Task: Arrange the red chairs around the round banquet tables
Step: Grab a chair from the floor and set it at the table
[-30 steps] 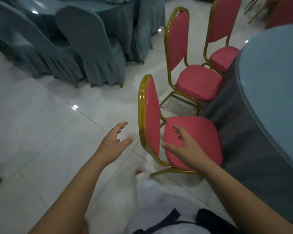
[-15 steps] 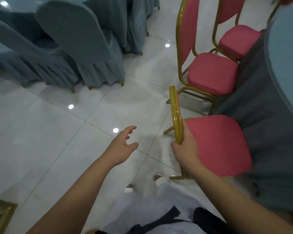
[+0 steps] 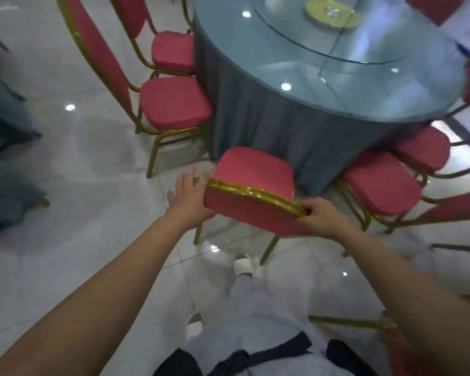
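Presently, red chair [image 3: 253, 173] stands at the round counter [image 3: 296, 44], between two neighbouring chairs [image 3: 174, 103].
Right hand [image 3: 319, 215] grips the backrest's glossy gold rim [image 3: 255, 189]; left hand [image 3: 190, 198] lies flat, fingers straight, on the padded corner. Advise an even, straight push: thin metal legs [image 3: 269, 246] should slide readily on polished tile [image 3: 92, 199], toward the pleated skirt [image 3: 255, 123].

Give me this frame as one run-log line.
phase: setting chair at table | left hand: flat on backrest left edge | right hand: grips backrest right top | seat: faces table
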Demonstrator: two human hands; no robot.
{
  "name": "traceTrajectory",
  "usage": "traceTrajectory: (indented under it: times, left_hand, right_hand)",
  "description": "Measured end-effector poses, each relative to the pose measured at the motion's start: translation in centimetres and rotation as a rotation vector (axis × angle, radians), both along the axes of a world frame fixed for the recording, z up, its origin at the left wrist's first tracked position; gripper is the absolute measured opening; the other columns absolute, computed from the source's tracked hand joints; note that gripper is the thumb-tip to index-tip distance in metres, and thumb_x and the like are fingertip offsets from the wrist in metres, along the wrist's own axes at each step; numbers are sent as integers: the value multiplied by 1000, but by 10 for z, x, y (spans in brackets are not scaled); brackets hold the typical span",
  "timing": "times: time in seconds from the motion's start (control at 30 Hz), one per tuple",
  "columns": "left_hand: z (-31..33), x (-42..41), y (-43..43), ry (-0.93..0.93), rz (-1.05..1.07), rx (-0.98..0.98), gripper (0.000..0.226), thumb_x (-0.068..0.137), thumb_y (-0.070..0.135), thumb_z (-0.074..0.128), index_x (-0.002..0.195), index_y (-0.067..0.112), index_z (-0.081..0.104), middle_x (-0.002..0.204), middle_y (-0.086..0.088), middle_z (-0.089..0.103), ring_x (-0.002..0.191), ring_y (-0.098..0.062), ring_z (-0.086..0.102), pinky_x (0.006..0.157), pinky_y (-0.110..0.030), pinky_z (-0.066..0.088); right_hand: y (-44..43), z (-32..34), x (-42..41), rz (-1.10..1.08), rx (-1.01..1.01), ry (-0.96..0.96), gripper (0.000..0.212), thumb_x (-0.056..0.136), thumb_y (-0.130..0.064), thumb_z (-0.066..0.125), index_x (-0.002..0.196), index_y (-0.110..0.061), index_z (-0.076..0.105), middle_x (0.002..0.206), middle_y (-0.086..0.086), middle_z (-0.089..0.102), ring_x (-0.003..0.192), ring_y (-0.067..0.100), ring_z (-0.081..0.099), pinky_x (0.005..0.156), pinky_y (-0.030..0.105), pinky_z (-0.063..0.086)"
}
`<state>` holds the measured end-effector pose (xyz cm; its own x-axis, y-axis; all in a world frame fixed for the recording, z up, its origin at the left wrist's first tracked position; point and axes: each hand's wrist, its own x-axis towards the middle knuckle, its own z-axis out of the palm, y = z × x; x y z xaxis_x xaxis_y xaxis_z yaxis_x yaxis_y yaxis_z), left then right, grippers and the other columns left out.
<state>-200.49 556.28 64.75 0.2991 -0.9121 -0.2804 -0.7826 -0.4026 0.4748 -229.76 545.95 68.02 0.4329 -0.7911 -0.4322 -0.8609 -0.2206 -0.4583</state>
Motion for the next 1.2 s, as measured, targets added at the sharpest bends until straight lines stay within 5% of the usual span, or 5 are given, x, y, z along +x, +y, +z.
traceTrajectory:
  times: [0.1, 0.3, 0.5, 0.77, 1.2]
  left_hand:
    - [-12, -46, 1, 28, -138, 44, 92, 80, 41, 73, 152, 44, 15, 160, -3, 17, 146, -29, 13, 111, -60, 20]
    - [-37, -93, 33, -62, -241, -47, 55, 85, 40, 69, 135, 44, 47, 139, 8, 46, 129, -22, 37, 104, -53, 30]
    - [-29, -112, -13, -32, -354, -8, 53, 86, 42, 67, 135, 41, 46, 134, 4, 50, 125, -24, 42, 103, -52, 32]
    - [-23, -165, -88, -41, -324, 36, 54, 87, 38, 68, 135, 36, 45, 127, 2, 54, 118, -25, 49, 96, -51, 42]
    - [-26, -214, -176, 81, -355, 1, 30, 86, 24, 71, 111, 39, 64, 97, 12, 62, 95, -16, 58, 88, -49, 49]
  right_hand:
    - [35, 10, -33, -47, 48, 28, 14, 77, -20, 72, 67, -29, 69, 62, -9, 63, 67, 12, 62, 61, 29, 43]
    - [102, -1, -85, -188, 14, 33, 30, 81, -24, 72, 101, -45, 67, 82, -10, 70, 77, 5, 63, 69, 24, 47]
    - [140, -43, -109, -250, -296, 27, 91, 75, -82, 45, 152, -42, 16, 156, -10, 16, 148, 13, 9, 118, 47, 9]
    - [29, -56, -170, -259, -333, -53, 83, 72, -89, 41, 143, -64, 5, 158, -9, 18, 148, 14, 7, 118, 49, 5]
    - [-90, -60, -228, -226, -376, -69, 84, 75, -69, 56, 149, -51, 21, 159, -6, 25, 147, 20, 15, 118, 57, 11]
